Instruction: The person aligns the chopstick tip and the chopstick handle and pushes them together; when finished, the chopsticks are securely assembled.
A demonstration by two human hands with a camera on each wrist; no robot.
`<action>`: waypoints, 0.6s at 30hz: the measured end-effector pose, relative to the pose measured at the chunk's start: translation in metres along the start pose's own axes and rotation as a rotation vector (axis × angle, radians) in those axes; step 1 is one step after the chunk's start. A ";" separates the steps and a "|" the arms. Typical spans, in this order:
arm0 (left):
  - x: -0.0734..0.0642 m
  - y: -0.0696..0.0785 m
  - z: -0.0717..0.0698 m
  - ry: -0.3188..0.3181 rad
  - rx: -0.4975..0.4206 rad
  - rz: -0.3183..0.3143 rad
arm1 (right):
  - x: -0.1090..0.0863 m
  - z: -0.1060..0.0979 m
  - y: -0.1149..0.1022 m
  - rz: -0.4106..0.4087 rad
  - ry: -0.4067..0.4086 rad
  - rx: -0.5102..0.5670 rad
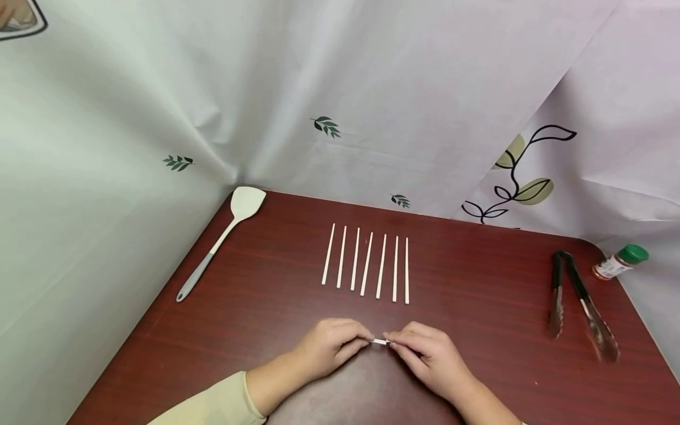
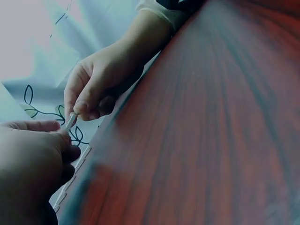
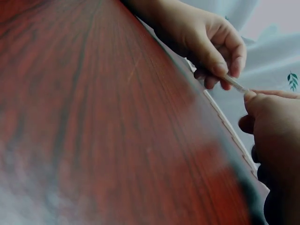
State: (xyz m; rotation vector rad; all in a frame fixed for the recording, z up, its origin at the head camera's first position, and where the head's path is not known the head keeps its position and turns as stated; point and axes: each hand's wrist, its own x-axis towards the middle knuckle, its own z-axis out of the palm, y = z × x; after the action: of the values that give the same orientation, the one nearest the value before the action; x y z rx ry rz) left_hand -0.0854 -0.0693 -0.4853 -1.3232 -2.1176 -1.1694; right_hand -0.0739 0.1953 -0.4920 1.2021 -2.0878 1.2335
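Note:
Between my two hands, near the front of the table, is a slim white stick (image 1: 379, 342). My left hand (image 1: 334, 347) pinches one end of it between thumb and fingertips, and my right hand (image 1: 429, 354) pinches the other. Only a short middle part of the stick (image 3: 236, 84) shows; the fingers hide its ends. Both wrist views show the pinch a little above the tabletop. Beyond the hands, several long white sticks (image 1: 367, 265) lie side by side in a row, apart from one another.
A white spatula (image 1: 247, 202) with a grey handle lies at the table's left edge. Black-handled metal tongs (image 1: 584, 295) lie at the right, spread apart. Next to them is a green-capped spice jar (image 1: 611, 268). White leaf-printed sheeting (image 1: 372, 118) encloses the brown table (image 1: 494, 295).

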 end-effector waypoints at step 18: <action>0.001 0.002 0.002 0.025 -0.041 -0.037 | 0.000 0.000 -0.001 0.032 -0.009 0.049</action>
State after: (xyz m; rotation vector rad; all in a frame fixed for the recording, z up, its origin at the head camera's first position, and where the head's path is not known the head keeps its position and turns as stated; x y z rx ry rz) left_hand -0.0835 -0.0667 -0.4847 -1.2855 -2.1198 -1.2443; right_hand -0.0728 0.1949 -0.4920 1.2020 -2.1030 1.3030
